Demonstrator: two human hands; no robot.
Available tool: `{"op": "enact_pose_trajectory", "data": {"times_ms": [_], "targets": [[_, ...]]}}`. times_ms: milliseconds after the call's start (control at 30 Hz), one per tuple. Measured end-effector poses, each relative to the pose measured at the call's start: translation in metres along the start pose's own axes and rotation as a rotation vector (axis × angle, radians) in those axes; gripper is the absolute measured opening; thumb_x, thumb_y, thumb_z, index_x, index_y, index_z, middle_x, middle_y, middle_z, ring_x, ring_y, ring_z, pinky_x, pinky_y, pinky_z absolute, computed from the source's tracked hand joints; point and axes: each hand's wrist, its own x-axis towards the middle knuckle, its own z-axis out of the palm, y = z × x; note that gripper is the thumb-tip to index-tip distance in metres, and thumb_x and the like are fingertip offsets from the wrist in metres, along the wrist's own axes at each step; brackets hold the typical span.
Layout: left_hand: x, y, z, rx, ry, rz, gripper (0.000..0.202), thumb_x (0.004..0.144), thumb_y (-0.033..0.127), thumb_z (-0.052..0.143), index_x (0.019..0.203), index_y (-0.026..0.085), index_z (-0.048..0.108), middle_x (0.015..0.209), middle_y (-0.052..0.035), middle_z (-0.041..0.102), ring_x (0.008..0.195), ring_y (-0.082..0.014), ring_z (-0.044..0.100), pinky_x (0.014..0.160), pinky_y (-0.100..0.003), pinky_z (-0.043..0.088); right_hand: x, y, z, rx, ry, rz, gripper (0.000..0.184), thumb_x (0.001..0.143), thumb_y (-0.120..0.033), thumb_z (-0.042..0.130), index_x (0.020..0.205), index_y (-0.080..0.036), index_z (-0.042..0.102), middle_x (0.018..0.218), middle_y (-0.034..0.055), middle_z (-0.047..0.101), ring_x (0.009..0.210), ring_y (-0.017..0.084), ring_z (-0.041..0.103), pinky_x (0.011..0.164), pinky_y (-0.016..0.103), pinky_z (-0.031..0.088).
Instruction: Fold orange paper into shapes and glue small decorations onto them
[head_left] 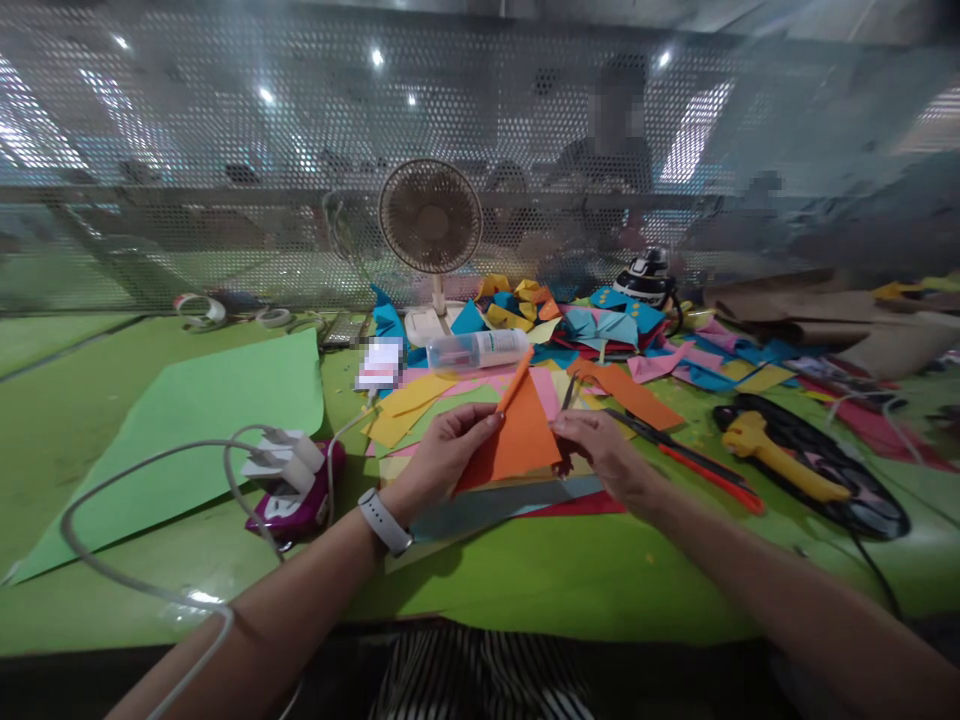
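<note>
A sheet of orange paper (517, 435) is between my two hands, with a narrow folded or rolled strip standing up along its upper left edge. My left hand (457, 445), wearing a pale watch, pinches the paper's left side between thumb and fingers. At the right edge, my right hand (600, 450) has its fingertips closed on the paper. A thin dark pointed piece (569, 391) shows just above those fingertips; I cannot tell whether the hand holds it. Beneath lies a stack of coloured paper (465, 515) in grey-blue, yellow, pink and red.
A large green sheet (225, 400) and a purple power strip (300, 510) with white plugs and looping cables lie left. Behind are a bottle (480, 349), a fan (432, 220) and folded paper pieces. A black-and-orange tool (697, 470) and a yellow-handled tool on a black tray (889, 515) lie right.
</note>
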Motion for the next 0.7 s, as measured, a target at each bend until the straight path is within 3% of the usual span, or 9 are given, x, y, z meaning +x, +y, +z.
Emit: {"op": "enact_pose_trajectory", "data": {"times_ms": [100, 200, 300, 467, 600, 700], "targets": [[-0.0015, -0.0019, 0.0003, 0.064, -0.142, -0.030, 0.031, 0.073, 0.039, 0.072, 0.095, 0.018, 0.070, 0.089, -0.0040, 0.068, 0.078, -0.0137, 0.060, 0.071, -0.025, 0.046, 0.0011, 0.0013, 0.0001, 0.022, -0.015, 0.001, 0.030, 0.082, -0.045, 0.059, 0.069, -0.017, 0.058, 0.060, -0.0018, 0.059, 0.053, 0.011, 0.053, 0.051, 0.023, 0.039], [-0.0020, -0.0042, 0.0000, 0.114, -0.271, -0.008, 0.032, 0.077, 0.039, 0.069, 0.101, 0.018, 0.068, 0.092, -0.0058, 0.068, 0.082, -0.0148, 0.060, 0.075, -0.026, 0.045, 0.0036, 0.0033, 0.0015, 0.021, 0.010, 0.040, 0.028, 0.074, -0.044, 0.069, 0.079, -0.017, 0.063, 0.069, -0.0006, 0.062, 0.059, 0.012, 0.054, 0.053, 0.023, 0.040], [-0.0007, -0.0053, -0.0019, 0.137, -0.286, 0.005, 0.034, 0.077, 0.038, 0.068, 0.104, 0.018, 0.066, 0.091, -0.0057, 0.068, 0.081, -0.0141, 0.059, 0.072, -0.025, 0.044, 0.0053, 0.0054, 0.0022, -0.019, 0.083, 0.024, 0.029, 0.067, -0.041, 0.074, 0.078, -0.016, 0.066, 0.067, -0.0003, 0.061, 0.056, 0.011, 0.051, 0.051, 0.023, 0.039], [0.0010, -0.0038, -0.0064, 0.210, -0.338, -0.056, 0.031, 0.077, 0.044, 0.067, 0.084, 0.015, 0.067, 0.076, -0.0035, 0.063, 0.064, -0.0107, 0.052, 0.057, -0.021, 0.039, 0.0049, 0.0062, 0.0026, 0.028, 0.157, -0.025, 0.028, 0.067, -0.042, 0.074, 0.080, -0.019, 0.066, 0.072, 0.0010, 0.065, 0.067, 0.017, 0.059, 0.062, 0.029, 0.048], [-0.0010, -0.0019, -0.0066, 0.276, -0.372, -0.096, 0.036, 0.078, 0.050, 0.063, 0.075, 0.014, 0.064, 0.059, 0.0020, 0.051, 0.048, -0.0069, 0.036, 0.045, -0.020, 0.026, 0.0037, 0.0048, 0.0044, 0.007, 0.123, -0.061, 0.029, 0.067, -0.045, 0.073, 0.080, -0.021, 0.065, 0.079, 0.0012, 0.067, 0.076, 0.019, 0.062, 0.070, 0.031, 0.051], [-0.0038, 0.0004, -0.0044, 0.289, -0.427, -0.122, 0.037, 0.080, 0.051, 0.060, 0.075, 0.014, 0.065, 0.055, 0.0034, 0.046, 0.046, -0.0067, 0.030, 0.043, -0.020, 0.022, 0.0032, 0.0040, 0.0050, -0.011, 0.090, -0.042, 0.029, 0.068, -0.047, 0.072, 0.078, -0.021, 0.063, 0.078, 0.0009, 0.067, 0.074, 0.018, 0.061, 0.067, 0.031, 0.052]]}}
